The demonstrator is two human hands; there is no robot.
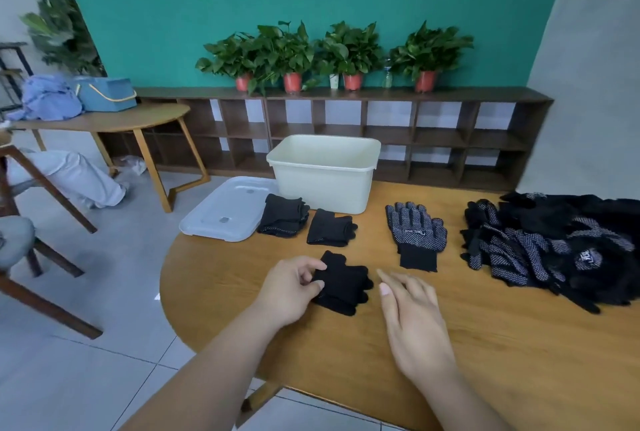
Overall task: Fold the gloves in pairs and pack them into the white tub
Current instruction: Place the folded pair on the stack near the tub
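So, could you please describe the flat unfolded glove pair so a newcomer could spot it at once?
Find the white tub on the wooden table. In front of its right corner lies the flat glove pair, fingers towards the tub. Unlike the folded bundles leftward and the heap rightward, it lies spread out, dots up.

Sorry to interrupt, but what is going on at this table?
A person is folding gloves in pairs. The left hand pinches a folded black pair on the table; the right hand is open beside it. Two more folded pairs lie by the white tub, none visibly inside. One flat pair and a loose pile wait on the right.
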